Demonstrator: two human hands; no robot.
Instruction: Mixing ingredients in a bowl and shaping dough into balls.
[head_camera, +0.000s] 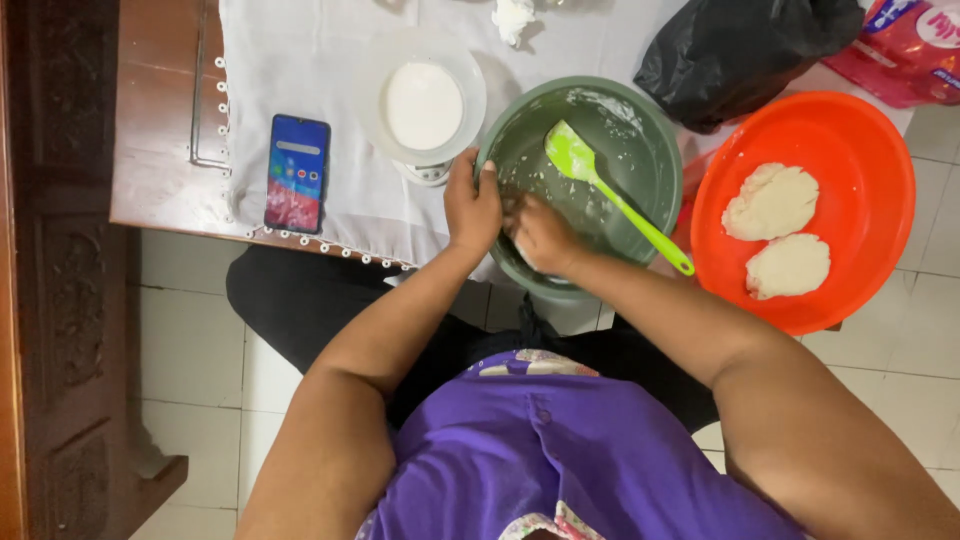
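The left hand (472, 208) grips the near rim of a grey-green bowl (640, 130), fingers curled over the edge at its left side. The right hand (540, 233) is inside the bowl at its near edge, fingers clenched around a pale lump of dough; most of that lump is hidden under the hand, so its shape is hard to make out. A lime-green spatula (610, 192) lies in the bowl, its handle sticking out over the rim toward an orange basin (870, 140) just beside it, which holds two flat dough pieces (772, 201). On the white cloth covering the desk (160, 150) sit a phone (297, 172) and a small bowl of white flour on a scale (423, 105). A black bag (730, 45) is cut off at the top edge.
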